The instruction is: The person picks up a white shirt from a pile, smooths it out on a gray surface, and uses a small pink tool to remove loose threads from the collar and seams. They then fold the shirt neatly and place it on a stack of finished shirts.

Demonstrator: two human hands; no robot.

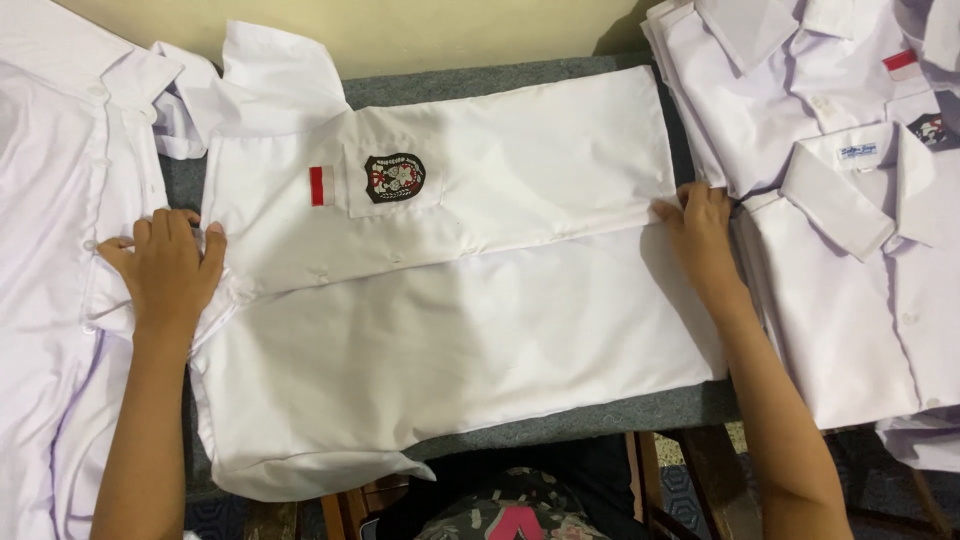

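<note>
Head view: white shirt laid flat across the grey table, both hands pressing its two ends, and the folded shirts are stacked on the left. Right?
Not quite. The head view shows the stack of folded shirts on the right. The rest holds: the white shirt lies flat on the grey table, with the left hand and right hand pressing its two ends.

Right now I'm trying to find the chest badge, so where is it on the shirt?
The badge sits on the pocket of the white shirt spread at centre, upper left, beside a red stripe, above and right of the left hand.
</note>
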